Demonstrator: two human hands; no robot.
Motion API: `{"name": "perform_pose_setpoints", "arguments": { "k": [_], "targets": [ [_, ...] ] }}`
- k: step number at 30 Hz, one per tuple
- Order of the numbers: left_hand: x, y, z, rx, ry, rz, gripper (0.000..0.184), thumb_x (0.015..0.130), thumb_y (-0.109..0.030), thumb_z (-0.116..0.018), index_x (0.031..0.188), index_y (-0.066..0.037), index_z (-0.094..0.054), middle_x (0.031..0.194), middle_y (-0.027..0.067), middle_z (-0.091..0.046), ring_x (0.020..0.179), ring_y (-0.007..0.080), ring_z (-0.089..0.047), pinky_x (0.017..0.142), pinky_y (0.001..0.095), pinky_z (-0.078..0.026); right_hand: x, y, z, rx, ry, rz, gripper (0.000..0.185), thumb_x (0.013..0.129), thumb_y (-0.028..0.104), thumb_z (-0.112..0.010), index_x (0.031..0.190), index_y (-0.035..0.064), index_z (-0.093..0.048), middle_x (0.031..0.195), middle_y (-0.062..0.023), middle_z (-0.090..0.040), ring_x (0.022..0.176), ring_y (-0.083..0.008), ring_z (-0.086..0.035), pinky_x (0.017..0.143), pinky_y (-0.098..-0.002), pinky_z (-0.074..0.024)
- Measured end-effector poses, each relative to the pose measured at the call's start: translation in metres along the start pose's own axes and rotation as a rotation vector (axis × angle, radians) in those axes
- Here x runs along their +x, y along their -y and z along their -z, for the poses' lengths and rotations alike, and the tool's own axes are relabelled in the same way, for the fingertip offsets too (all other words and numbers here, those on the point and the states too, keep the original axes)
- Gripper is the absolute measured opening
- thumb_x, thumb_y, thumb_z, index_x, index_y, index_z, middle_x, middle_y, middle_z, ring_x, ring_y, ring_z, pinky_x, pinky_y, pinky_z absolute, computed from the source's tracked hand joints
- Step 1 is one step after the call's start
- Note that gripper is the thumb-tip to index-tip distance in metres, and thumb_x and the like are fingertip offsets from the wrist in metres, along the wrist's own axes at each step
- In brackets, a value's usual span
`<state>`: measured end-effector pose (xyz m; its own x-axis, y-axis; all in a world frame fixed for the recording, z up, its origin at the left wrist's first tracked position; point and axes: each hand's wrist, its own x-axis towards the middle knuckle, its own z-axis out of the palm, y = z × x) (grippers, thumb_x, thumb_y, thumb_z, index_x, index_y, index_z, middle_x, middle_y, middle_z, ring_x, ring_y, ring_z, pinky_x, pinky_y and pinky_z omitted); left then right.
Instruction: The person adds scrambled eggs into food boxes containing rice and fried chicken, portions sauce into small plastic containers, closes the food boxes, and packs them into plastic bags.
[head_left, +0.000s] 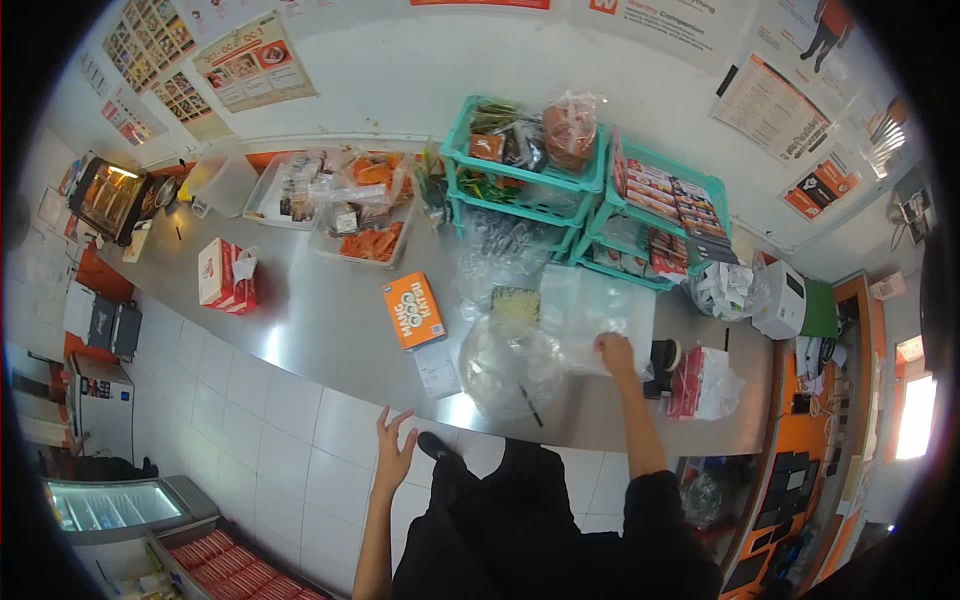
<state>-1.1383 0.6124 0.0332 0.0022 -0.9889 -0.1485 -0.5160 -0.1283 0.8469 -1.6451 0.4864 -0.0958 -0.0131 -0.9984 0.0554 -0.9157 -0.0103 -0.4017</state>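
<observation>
My left hand (pixel 396 448) is raised in front of the steel counter's near edge, fingers spread and holding nothing. Over the right part of the counter (pixel 320 340), my right hand (pixel 614 352) has its fingers closed at the edge of a stack of clear plastic bags (pixel 590 300); what is between the fingertips is too small to make out. Left of it lies a round, clear plastic bag (pixel 500 370) with a black pen (pixel 530 405) at its near side. An orange box (pixel 412 311) and a white paper slip (pixel 436 369) lie further left.
Teal crates (pixel 530 200) of packets stand at the back, beside a second teal stack (pixel 650 250). Clear tubs (pixel 365 245) of food sit back left, a red-and-white box (pixel 222 275) at left. A tape dispenser (pixel 660 368) and red box (pixel 700 382) are right of my right hand.
</observation>
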Motion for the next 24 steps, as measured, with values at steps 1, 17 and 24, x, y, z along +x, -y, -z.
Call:
{"name": "perform_pose_setpoints", "arguments": {
  "k": [1, 17, 24],
  "targets": [
    [-0.002, 0.005, 0.02, 0.014, -0.011, -0.006, 0.033, 0.094, -0.013, -0.058, 0.127, -0.01, -0.056, 0.143, 0.0225, -0.032, 0.136, 0.0401, -0.031, 0.106, 0.0475, -0.035, 0.006, 0.011, 0.019, 0.125, -0.114, -0.019, 0.009, 0.079, 0.006, -0.055, 0.078, 0.0097, -0.063, 0.079, -0.01, -0.065, 0.079, -0.0322, -0.064, 0.072, -0.0429, -0.0482],
    [0.008, -0.119, 0.198, -0.221, -0.009, -0.212, 0.066, 0.075, -0.013, -0.077, 0.133, -0.008, -0.044, 0.111, 0.0176, -0.064, 0.103, 0.0312, -0.065, 0.083, 0.0399, -0.051, -0.01, 0.58, 0.163, 0.839, 0.497, 0.514, 0.037, 0.08, 0.023, -0.073, 0.108, 0.0034, -0.06, 0.092, -0.0094, -0.063, 0.088, -0.022, -0.059, 0.086, -0.0335, -0.0461],
    [-0.018, -0.054, 0.346, -0.068, -0.328, -0.159, 0.021, 0.085, -0.001, -0.058, 0.105, -0.007, -0.063, 0.072, 0.0102, -0.067, 0.053, 0.0146, -0.059, 0.05, 0.0272, -0.046, -0.018, 0.613, 0.034, 0.699, 1.114, 0.868, 0.05, 0.079, 0.039, -0.078, 0.11, 0.0033, -0.064, 0.093, -0.0081, -0.069, 0.091, -0.0183, -0.065, 0.083, -0.0317, -0.0495]
  ]
}}
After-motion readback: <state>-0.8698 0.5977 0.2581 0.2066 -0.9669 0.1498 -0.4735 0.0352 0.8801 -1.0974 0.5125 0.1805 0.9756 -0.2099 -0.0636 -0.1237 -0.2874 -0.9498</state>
